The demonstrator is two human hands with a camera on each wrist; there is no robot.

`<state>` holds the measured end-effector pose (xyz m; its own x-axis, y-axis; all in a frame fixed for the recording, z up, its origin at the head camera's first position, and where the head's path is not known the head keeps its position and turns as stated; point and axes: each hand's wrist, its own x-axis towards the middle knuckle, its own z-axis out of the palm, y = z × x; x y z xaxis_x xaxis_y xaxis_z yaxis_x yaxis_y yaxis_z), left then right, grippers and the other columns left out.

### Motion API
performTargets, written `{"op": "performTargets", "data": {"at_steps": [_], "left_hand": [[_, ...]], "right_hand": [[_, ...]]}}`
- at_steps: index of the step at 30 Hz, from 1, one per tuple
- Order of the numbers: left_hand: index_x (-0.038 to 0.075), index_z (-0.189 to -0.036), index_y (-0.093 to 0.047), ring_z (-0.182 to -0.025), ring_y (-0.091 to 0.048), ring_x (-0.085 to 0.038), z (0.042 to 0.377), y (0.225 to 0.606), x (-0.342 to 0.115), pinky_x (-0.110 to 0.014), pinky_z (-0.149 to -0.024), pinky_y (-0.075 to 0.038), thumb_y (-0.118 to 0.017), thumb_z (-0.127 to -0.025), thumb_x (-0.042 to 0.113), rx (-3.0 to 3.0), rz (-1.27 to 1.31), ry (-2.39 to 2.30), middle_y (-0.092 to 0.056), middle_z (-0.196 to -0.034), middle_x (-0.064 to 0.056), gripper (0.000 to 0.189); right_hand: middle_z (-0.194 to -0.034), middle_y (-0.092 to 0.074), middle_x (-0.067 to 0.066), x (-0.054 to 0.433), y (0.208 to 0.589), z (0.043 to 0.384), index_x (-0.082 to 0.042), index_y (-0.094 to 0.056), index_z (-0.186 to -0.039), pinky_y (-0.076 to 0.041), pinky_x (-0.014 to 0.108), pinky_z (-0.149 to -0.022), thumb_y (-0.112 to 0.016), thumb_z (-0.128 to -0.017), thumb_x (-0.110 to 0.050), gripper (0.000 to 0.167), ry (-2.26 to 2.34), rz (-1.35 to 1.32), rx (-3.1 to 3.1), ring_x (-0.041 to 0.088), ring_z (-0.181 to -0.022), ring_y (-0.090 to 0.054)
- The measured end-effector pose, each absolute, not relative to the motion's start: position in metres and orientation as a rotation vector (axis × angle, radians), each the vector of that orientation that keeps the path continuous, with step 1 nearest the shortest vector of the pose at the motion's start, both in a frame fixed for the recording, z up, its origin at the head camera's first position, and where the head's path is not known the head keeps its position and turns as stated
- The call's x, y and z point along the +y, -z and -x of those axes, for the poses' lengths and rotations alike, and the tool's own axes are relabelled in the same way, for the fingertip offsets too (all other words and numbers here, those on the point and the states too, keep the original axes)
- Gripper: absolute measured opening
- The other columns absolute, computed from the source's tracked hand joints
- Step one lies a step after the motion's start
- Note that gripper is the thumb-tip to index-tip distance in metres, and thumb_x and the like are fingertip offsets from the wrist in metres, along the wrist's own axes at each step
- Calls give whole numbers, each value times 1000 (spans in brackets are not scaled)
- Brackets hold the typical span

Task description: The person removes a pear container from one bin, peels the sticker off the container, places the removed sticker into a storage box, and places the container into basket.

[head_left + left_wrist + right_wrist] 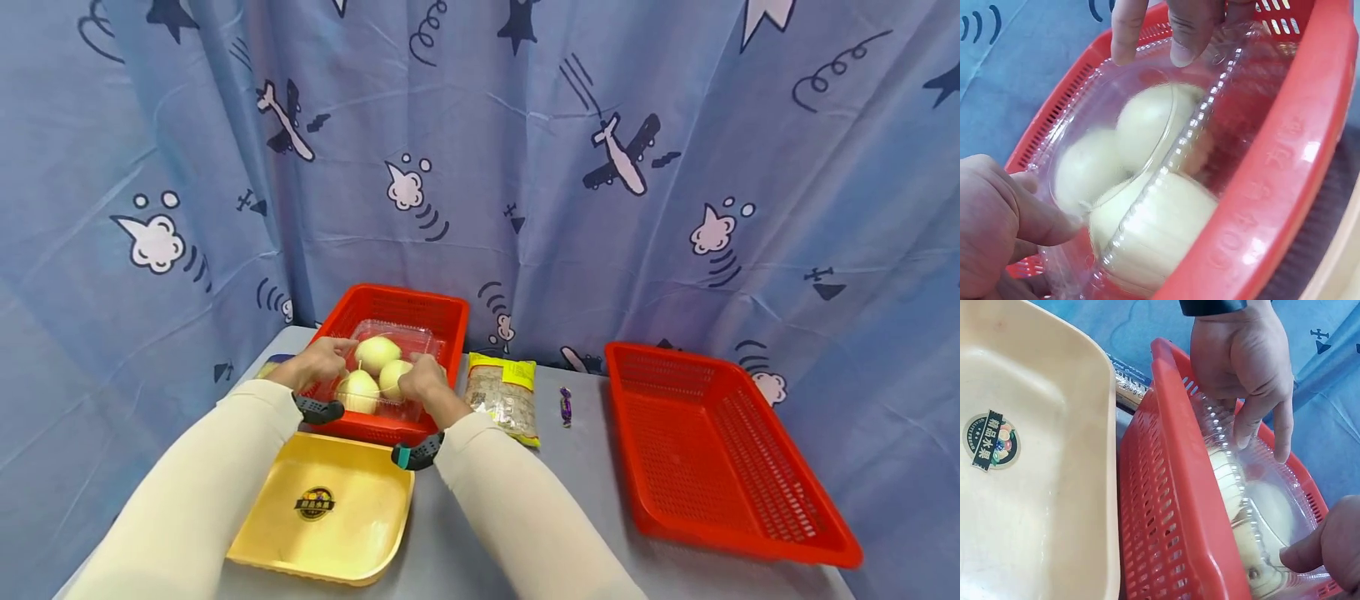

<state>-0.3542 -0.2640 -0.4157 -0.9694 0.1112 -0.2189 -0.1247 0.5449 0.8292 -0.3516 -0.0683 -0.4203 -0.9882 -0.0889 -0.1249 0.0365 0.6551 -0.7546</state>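
Observation:
A clear plastic clamshell box [411,335] with pears [377,353] inside sits in a red mesh basket [427,303]. My left hand [318,364] is at the left side of the box, thumb on the lid [1147,75] and other fingers lower along its edge. Opposite it, my right hand [426,381] holds the box's right side, thumb laid on the lid. In the right wrist view, the left hand [1244,369] reaches down over the basket rim, thumb and index finger touching the plastic. Some fingertips are hidden behind the box.
A yellow tray [352,533] with a round label stands in front of the basket. To its right lie a bag of grain-like food [495,400] and a purple wrapped candy [566,407]. A larger red basket [675,450] stands at the right. Behind hangs a blue curtain [480,167].

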Motion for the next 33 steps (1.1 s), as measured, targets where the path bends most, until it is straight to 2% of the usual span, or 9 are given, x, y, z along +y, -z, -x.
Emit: {"op": "performTargets", "data": {"at_steps": [6, 9, 12, 15, 16, 18, 24, 28, 33], "left_hand": [[-6, -147, -31, -111, -41, -39, 354, 416, -261, -34, -68, -50, -48, -78, -17, 2554, 11, -1354, -35, -139, -37, 71], [-6, -147, -32, -94, -48, -34, 354, 413, -262, -30, -62, -48, -52, -80, -16, 2572, -4, -1339, -49, -121, -34, 70], [-6, -147, -31, -93, -51, -33, 353, 407, -264, -32, -67, -50, -58, -83, -10, 2592, -32, -1317, -49, -119, -34, 70], [-3, -149, -29, -104, -51, -39, 352, 401, -267, -41, -84, -51, -63, -86, -3, 2602, -44, -1305, -43, -130, -37, 72], [-3, -149, -28, -113, -47, -42, 351, 398, -268, -47, -90, -48, -64, -87, -1, 2607, -62, -1302, -34, -139, -38, 72], [-4, -149, -27, -120, -42, -47, 350, 393, -269, -52, -96, -42, -65, -87, 1, 2603, -92, -1321, -30, -142, -38, 73], [-2, -150, -28, -132, -28, -48, 346, 379, -269, -54, -101, -36, -68, -87, 6, 2645, -167, -1302, -26, -146, -36, 75], [1, -151, -28, -134, -26, -47, 338, 371, -267, -57, -103, -32, -69, -88, 11, 2668, -192, -1275, -27, -147, -33, 76], [3, -152, -27, -134, -25, -46, 324, 362, -264, -60, -104, -26, -69, -88, 13, 2702, -270, -1262, -27, -147, -32, 77]], "right_hand": [[-129, -58, 9, -66, 419, 353, -11, -52, -141, -48, 29, -77, -65, -79, 0, 64, 1191, 63, 2722, 21, -99, -51], [-131, -57, 9, -63, 416, 352, -10, -50, -142, -47, 28, -70, -62, -79, 1, 65, 1217, 74, 2691, 21, -95, -51], [-133, -55, 9, -60, 411, 351, -9, -47, -144, -43, 27, -61, -60, -80, 3, 66, 1268, 98, 2650, 23, -90, -50], [-135, -53, 12, -57, 404, 349, -9, -44, -146, -44, 28, -61, -62, -80, 3, 69, 1313, 132, 2614, 25, -89, -49], [-136, -52, 11, -56, 401, 349, -9, -43, -146, -46, 28, -64, -63, -81, 2, 70, 1323, 144, 2603, 25, -91, -50], [-138, -51, 12, -53, 396, 348, -10, -41, -147, -50, 31, -74, -66, -82, 0, 70, 1337, 160, 2585, 24, -94, -51], [-142, -47, 11, -47, 382, 345, -11, -41, -148, -49, 38, -88, -70, -84, -6, 71, 1324, 220, 2596, 25, -97, -54], [-144, -45, 12, -42, 376, 340, -11, -40, -148, -43, 42, -98, -72, -84, -10, 71, 1321, 278, 2593, 27, -114, -52], [-143, -46, 11, -30, 365, 330, -14, -38, -150, -43, 47, -97, -71, -87, -16, 71, 1386, 294, 2534, 30, -121, -47]]}}
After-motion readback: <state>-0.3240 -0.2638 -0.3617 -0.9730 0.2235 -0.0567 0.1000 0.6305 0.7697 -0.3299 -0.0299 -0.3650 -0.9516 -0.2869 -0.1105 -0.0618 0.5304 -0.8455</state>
